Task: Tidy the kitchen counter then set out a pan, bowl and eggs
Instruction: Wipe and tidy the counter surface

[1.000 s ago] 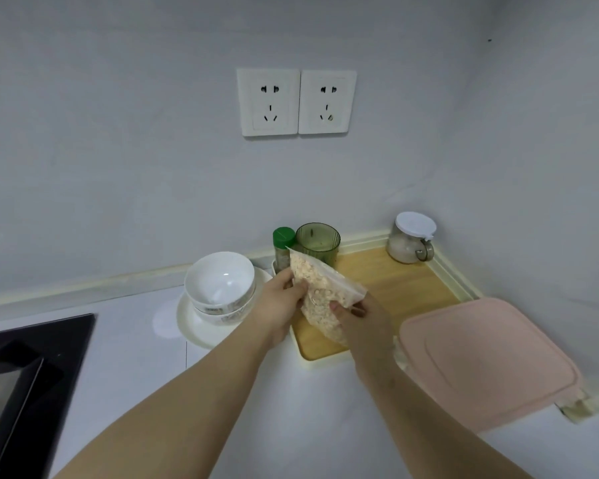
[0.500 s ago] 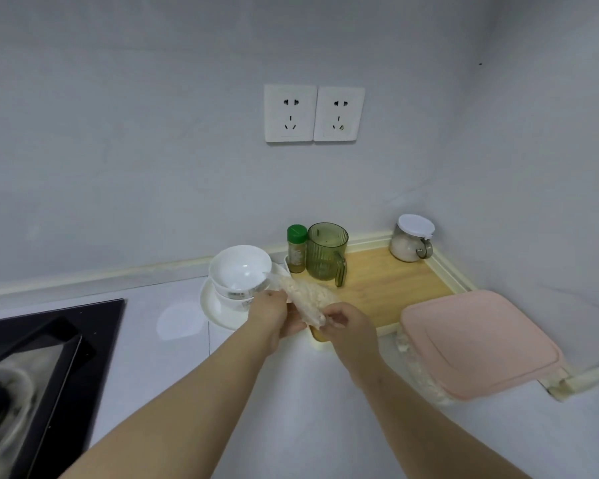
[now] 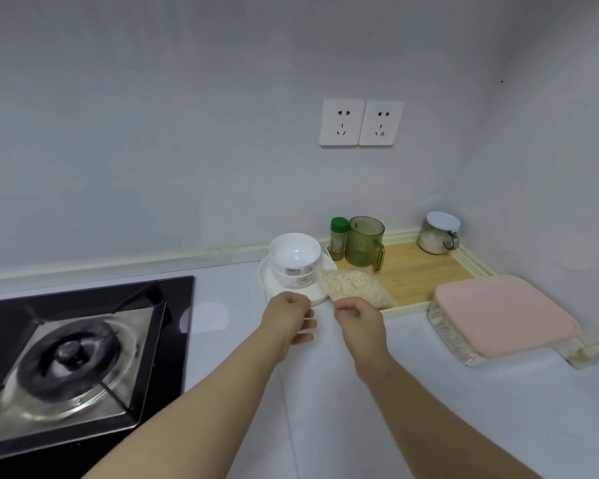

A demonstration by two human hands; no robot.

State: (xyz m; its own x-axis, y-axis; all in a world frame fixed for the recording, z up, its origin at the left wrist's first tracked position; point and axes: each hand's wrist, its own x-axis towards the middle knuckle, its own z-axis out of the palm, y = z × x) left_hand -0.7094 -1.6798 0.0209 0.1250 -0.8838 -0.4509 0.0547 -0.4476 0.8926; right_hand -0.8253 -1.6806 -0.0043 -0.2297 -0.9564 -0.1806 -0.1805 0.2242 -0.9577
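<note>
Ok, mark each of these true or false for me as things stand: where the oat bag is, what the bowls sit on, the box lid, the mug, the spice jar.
1. The bag of oats lies on the wooden tray. True.
2. The white bowls sit stacked on a white plate. True.
3. The pink lid is off its clear box. False: it covers the box.
4. The green mug lies tipped on its side. False: it stands upright on the tray.
5. The green-capped spice jar stands just left of the mug. True.
6. The left hand is inside a bowl. False: it is over the counter, in front of the plate.
</note>
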